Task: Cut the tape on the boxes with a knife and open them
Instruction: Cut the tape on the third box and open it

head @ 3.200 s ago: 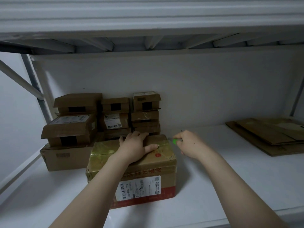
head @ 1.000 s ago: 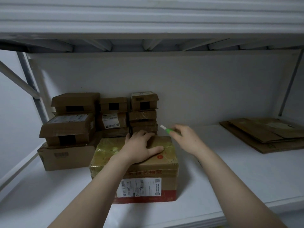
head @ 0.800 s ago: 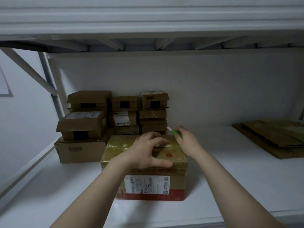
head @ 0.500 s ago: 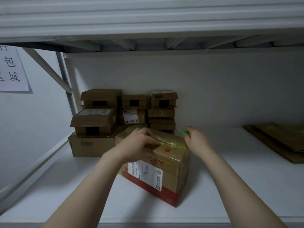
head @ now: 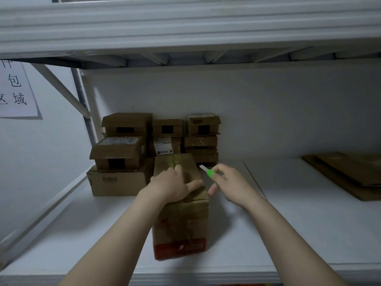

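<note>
A taped brown cardboard box (head: 181, 221) with a red band along its bottom stands on the white shelf (head: 288, 234), its narrow end facing me. My left hand (head: 175, 185) lies on its top, fingers spread over the far part and thumb along the right edge. Just right of the box, my right hand (head: 231, 185) holds a small green-handled knife (head: 208, 171); its pale blade points up and left, close to the box's upper right edge without touching it.
Several small cardboard boxes (head: 123, 151) are stacked against the back wall behind the taped box, some with open flaps. Flattened cardboard (head: 346, 172) lies at the right. A paper sign (head: 16, 89) hangs on the left wall. A shelf beam (head: 185, 27) runs overhead.
The box has been turned by my left hand from long side facing me to narrow end facing me. My right hand with the knife has stayed beside its right edge.
</note>
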